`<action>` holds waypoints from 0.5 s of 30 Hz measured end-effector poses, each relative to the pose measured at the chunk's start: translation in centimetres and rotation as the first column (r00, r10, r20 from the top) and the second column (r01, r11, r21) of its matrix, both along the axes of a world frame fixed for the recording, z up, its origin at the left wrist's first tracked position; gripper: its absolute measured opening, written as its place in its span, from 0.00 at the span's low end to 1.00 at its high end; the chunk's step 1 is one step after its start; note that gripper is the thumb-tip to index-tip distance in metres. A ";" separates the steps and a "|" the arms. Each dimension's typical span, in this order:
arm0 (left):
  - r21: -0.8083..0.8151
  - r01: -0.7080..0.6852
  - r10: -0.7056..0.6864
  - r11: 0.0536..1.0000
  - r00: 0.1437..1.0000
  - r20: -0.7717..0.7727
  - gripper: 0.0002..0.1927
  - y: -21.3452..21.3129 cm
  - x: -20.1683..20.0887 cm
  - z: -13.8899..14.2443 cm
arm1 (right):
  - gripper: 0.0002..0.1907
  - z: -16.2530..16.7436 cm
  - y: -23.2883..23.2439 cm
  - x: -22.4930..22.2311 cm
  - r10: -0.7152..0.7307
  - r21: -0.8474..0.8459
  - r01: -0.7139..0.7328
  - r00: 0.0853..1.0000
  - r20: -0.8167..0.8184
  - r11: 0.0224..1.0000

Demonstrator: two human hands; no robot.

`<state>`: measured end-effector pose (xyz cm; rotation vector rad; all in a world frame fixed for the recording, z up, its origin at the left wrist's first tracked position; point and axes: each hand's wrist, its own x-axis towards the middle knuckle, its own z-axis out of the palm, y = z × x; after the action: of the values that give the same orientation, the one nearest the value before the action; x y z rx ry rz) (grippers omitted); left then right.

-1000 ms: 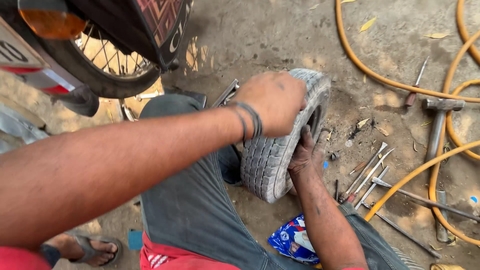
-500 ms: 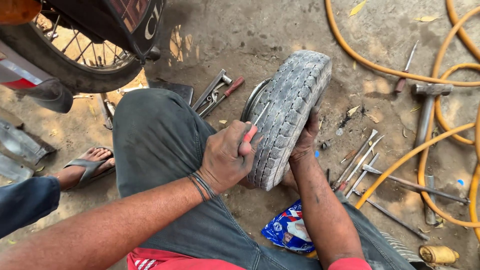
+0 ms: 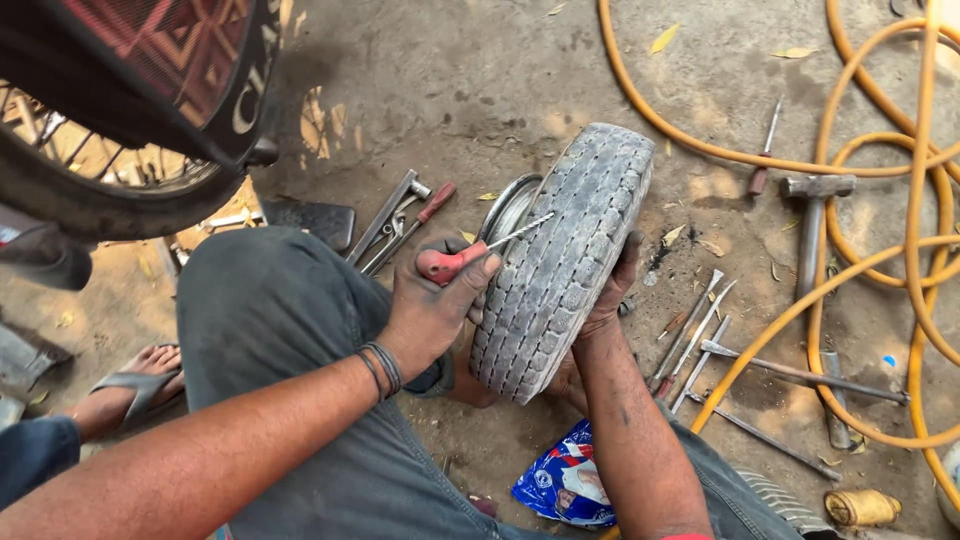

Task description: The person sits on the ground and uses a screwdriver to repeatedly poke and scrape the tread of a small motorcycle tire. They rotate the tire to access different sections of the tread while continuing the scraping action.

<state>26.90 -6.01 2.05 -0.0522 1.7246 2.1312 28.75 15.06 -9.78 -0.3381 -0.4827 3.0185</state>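
Observation:
A small grey tyre on a metal rim stands upright on the dirt ground between my knees. My left hand grips a red-handled tool whose thin metal shaft points at the tread near the top of the tyre. My right hand is wrapped around the tyre's right side and holds it steady; the fingers are dark with grime. Black bands circle my left wrist.
A motorbike wheel stands at the upper left. Metal bars and rods, a hammer, pliers and an orange hose lie around. A blue packet lies by my right knee. Another person's sandalled foot is at left.
My left hand came off the top of the tyre, took up the red-handled tool and brought its shaft against the tread. My view shifted down and right.

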 end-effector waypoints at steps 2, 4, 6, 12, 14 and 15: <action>0.051 0.066 -0.071 0.997 0.990 0.122 0.12 -0.1 -0.9 -0.1 | 0.47 0.6 0.1 0.1 0.023 -0.027 -0.023 1.000 -0.008 0.999; 0.095 0.098 -0.124 0.991 0.941 0.316 0.15 -0.2 -2.4 0.1 | 0.50 1.2 0.0 0.3 0.058 -0.062 -0.059 0.998 -0.018 0.996; 0.065 0.076 -0.092 0.995 0.954 0.284 0.16 0.3 -4.5 0.5 | 0.53 1.4 -0.2 0.6 0.055 -0.016 -0.055 0.997 0.047 0.998; 0.043 -0.161 0.161 0.986 0.987 0.019 0.14 2.3 -11.2 1.5 | 0.59 0.2 -1.3 1.2 0.047 0.013 -0.050 0.981 0.186 0.999; -0.106 -0.141 0.144 0.984 0.989 0.024 0.14 4.1 -10.8 0.0 | 0.60 -0.3 -1.5 0.8 0.038 0.044 -0.046 0.983 0.179 0.998; -0.181 -0.127 0.135 0.975 0.990 0.028 0.15 4.6 -10.2 -1.0 | 0.61 -0.4 -1.6 0.8 0.033 0.058 -0.043 0.987 0.159 0.997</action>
<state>16.68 -1.44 1.05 -0.2643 1.9329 2.0430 29.52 13.50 -10.23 -0.5743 -0.5987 3.0198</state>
